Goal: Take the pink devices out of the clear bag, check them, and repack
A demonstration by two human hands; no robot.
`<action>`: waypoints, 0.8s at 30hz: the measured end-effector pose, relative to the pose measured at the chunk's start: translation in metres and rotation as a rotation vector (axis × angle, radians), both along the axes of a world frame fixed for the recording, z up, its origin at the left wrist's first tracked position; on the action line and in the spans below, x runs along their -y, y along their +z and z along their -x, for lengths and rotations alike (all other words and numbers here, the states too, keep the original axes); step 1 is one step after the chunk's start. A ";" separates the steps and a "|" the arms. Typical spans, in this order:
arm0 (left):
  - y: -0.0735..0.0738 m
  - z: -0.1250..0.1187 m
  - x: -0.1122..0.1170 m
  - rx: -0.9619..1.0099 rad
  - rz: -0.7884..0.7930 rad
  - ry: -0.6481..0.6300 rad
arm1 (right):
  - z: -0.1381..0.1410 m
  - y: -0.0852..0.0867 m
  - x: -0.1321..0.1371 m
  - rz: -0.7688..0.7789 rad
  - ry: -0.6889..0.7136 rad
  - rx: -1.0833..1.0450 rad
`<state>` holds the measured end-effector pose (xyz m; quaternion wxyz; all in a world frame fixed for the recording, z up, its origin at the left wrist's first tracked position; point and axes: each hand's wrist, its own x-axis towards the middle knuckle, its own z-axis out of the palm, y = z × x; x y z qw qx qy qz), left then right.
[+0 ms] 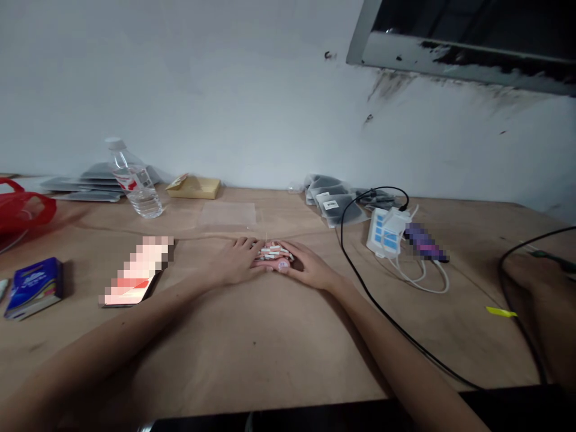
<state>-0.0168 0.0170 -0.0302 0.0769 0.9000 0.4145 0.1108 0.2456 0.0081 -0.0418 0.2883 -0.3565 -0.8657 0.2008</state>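
Observation:
Between my hands, low on the brown tabletop point(252, 354), sits a bunch of small pink and white pieces point(274, 251); their exact kind is hard to make out. A pinkish rounded piece with a pale disc-like end point(282, 264) lies at its near side. My left hand point(240, 259) curves around the left side of the bunch, thumb along the near edge. From the right, my right hand point(311, 267) closes in on it, with the thumb by the disc-like end. The fingers partly hide the pieces.
Left are a phone point(137, 273), a blue tissue pack point(35, 287), a water bottle point(135, 183) and a red bag point(27, 207). A yellow tray point(194, 186) and grey packets point(335, 198) stand behind. Right are a power strip point(382, 233), black cable point(360, 282) and another person's hand point(528, 276).

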 end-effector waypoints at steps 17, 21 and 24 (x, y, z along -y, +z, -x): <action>-0.007 -0.007 0.006 -0.023 -0.170 0.046 | 0.010 -0.013 -0.008 0.012 -0.200 -0.108; -0.004 -0.002 0.004 -0.009 -0.116 0.018 | 0.007 -0.003 -0.004 0.023 -0.049 -0.106; -0.005 0.007 0.004 0.009 -0.091 0.050 | 0.004 -0.001 0.000 -0.031 -0.034 -0.043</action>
